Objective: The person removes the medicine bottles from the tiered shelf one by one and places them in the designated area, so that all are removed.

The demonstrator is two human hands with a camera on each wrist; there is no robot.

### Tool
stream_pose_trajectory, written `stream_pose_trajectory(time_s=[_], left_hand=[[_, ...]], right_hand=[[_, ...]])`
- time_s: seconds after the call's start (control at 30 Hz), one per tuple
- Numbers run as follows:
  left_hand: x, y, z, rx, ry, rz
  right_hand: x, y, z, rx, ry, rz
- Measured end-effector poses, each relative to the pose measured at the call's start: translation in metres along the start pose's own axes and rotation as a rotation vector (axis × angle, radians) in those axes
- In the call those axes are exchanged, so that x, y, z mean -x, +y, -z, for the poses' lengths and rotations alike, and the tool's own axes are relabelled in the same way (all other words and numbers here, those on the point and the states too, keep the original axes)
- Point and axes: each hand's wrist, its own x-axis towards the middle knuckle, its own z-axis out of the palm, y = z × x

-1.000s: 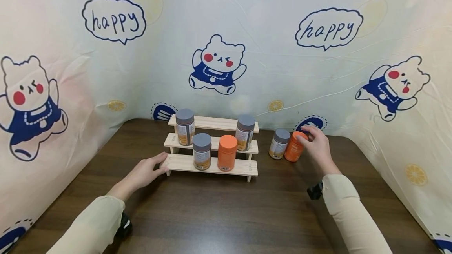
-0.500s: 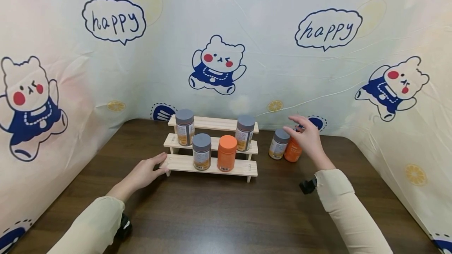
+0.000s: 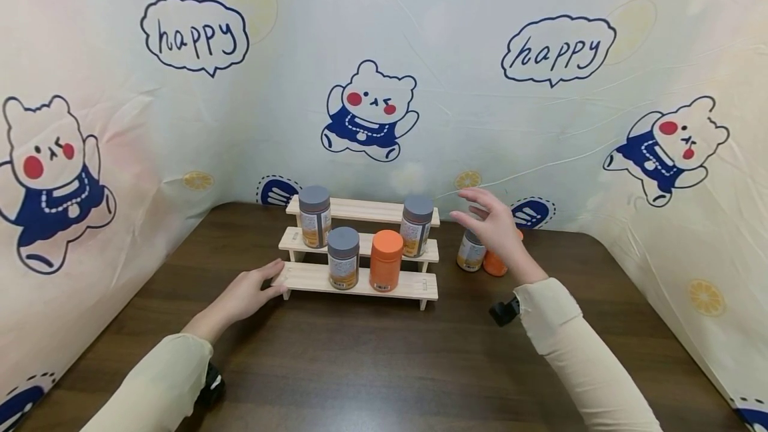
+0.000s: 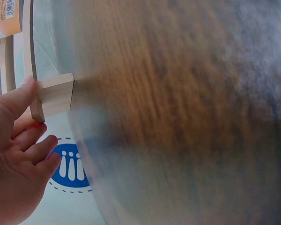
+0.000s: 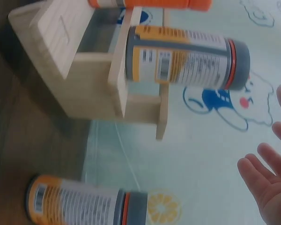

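At the front left end of a three-tier wooden rack (image 3: 414, 283), my left hand (image 3: 245, 293) pinches the lowest step between thumb and fingers, as the left wrist view shows. My right hand (image 3: 497, 227) is raised with nothing in it, fingers parted. In the head view it overlaps a grey-lidded jar (image 3: 471, 256) and an orange jar (image 3: 495, 265) standing on the table. On the rack's lowest step stand a grey-lidded jar (image 3: 343, 265) and an orange jar (image 3: 386, 265). The middle step bears two grey-lidded jars, one left (image 3: 315, 222) and one right (image 3: 415, 229).
The dark wooden table (image 3: 360, 365) reaches back to a pale printed cloth (image 3: 456, 112), which hangs behind and at both sides. In the right wrist view, the rack's right jar (image 5: 182, 58) and the table's grey-lidded jar (image 5: 79, 201) appear sideways.
My right hand has let go of the orange jar at the right and moved left, past the grey-lidded jar beside it. The left hand stays on the rack.
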Motion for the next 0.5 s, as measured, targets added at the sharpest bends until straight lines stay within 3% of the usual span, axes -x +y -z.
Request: stream_pose_trajectory(time_s=[0.17, 0.5], left_hand=[[-0.001, 0.000, 0.000, -0.003, 0.004, -0.002], [-0.001, 0.001, 0.000, -0.008, 0.009, -0.004]], right_hand=[[0.004, -0.030, -0.011, -0.013, -0.046, 0.027], [-0.008, 0.000, -0.035, 0.032, -0.071, 0.078]])
